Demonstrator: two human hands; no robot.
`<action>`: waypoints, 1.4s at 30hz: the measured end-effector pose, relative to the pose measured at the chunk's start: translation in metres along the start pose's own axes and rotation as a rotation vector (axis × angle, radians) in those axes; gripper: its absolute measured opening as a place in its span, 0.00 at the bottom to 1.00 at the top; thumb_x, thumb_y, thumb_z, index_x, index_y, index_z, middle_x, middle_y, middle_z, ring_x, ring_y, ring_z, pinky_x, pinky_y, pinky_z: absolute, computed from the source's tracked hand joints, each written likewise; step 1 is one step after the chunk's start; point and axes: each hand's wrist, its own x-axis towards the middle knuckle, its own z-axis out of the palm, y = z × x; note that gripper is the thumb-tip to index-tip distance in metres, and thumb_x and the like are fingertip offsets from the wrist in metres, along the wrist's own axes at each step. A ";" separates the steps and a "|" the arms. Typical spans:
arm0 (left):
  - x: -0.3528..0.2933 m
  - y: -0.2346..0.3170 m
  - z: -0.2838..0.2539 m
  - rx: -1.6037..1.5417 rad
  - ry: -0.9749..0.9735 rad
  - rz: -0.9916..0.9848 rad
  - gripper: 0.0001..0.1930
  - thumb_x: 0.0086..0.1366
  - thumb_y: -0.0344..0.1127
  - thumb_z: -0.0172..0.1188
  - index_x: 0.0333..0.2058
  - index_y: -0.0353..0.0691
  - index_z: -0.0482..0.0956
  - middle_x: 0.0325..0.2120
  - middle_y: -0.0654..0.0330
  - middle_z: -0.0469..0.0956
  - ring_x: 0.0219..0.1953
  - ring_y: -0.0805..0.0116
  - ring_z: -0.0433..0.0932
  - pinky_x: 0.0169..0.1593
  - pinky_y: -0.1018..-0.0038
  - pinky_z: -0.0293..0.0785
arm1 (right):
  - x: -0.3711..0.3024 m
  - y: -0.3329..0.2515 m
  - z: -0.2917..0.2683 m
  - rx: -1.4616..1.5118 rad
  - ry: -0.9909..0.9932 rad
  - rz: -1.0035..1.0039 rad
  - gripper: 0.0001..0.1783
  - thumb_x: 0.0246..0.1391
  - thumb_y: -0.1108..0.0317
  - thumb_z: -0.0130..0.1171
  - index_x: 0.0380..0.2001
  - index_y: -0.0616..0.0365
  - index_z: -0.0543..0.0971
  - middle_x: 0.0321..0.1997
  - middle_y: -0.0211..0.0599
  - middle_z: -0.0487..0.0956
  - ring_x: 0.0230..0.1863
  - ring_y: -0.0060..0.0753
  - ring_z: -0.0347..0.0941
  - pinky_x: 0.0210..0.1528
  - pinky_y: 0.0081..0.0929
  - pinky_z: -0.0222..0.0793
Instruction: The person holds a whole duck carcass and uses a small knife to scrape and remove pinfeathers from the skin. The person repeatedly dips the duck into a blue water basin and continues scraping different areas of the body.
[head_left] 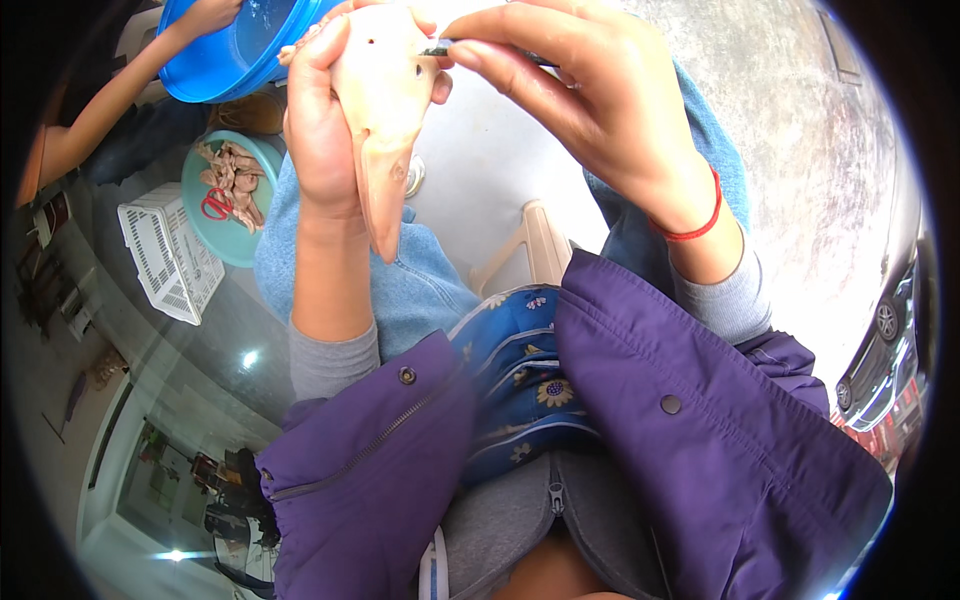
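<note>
A pale, plucked duck head (pixel 385 95) hangs with its long orange-pink bill pointing down toward my lap. My left hand (pixel 322 150) is closed round it from the left side, with fingertips showing at its right edge. Pinched between the thumb and fingers of my right hand (pixel 610 95) is a slim dark tool that looks like tweezers (pixel 437 50). Its tip touches or nearly touches the skin on the head's right side, just above a dark eye spot. Most of the tool's length is hidden behind my right fingers.
On the left, a teal basin (pixel 272 165) holds plucked poultry pieces and red-handled scissors (pixel 215 204). Beside it stands a white slatted crate (pixel 170 255). Another person's arm (pixel 110 110) reaches into a blue tub (pixel 185 68). A beige plastic stool (pixel 545 240) stands between my knees.
</note>
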 end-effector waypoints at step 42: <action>-0.001 -0.009 -0.001 0.090 0.189 -0.002 0.22 0.77 0.45 0.43 0.53 0.33 0.76 0.49 0.47 0.82 0.49 0.60 0.84 0.55 0.66 0.83 | -0.004 0.010 0.009 -0.230 -0.010 -0.186 0.09 0.45 0.75 0.66 0.33 0.53 0.83 0.29 0.31 0.76 0.30 0.38 0.73 0.28 0.30 0.70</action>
